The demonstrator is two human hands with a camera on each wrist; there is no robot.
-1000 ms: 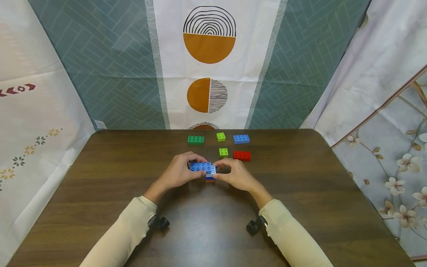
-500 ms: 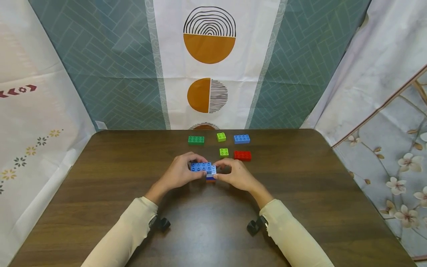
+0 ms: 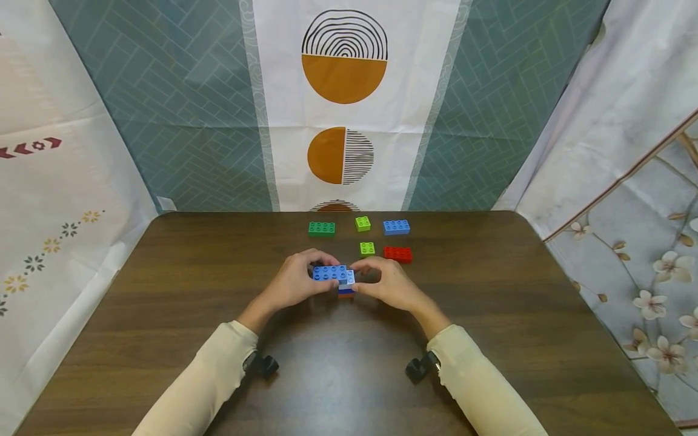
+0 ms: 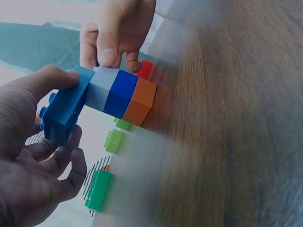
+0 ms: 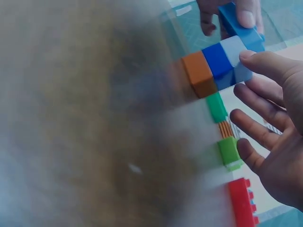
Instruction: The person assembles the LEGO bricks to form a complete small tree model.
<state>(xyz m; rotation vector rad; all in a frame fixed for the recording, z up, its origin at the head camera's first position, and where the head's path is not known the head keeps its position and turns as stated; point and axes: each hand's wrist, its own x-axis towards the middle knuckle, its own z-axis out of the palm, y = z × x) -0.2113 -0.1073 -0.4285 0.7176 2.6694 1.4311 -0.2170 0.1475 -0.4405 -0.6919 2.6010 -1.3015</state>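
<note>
A small stack stands on the table: an orange brick (image 4: 140, 101) at the bottom, a dark blue brick (image 4: 121, 93) above it, then a pale blue-white brick (image 4: 102, 89). On top lies a long blue brick (image 3: 329, 273), reaching out to the left beyond the stack. My left hand (image 3: 296, 280) pinches this long brick between thumb and fingers. From the other side my right hand (image 3: 389, 283) grips the pale brick, its thumb pressed on one face in the right wrist view; the other fingers of that hand (image 5: 284, 118) are spread.
Behind the hands on the wooden table (image 3: 218, 254) lie a green brick (image 3: 322, 229), two lime bricks (image 3: 362, 223) (image 3: 367, 249), another blue brick (image 3: 396, 227) and a red brick (image 3: 398, 254). Patterned cloths (image 3: 463, 121) hang around the table.
</note>
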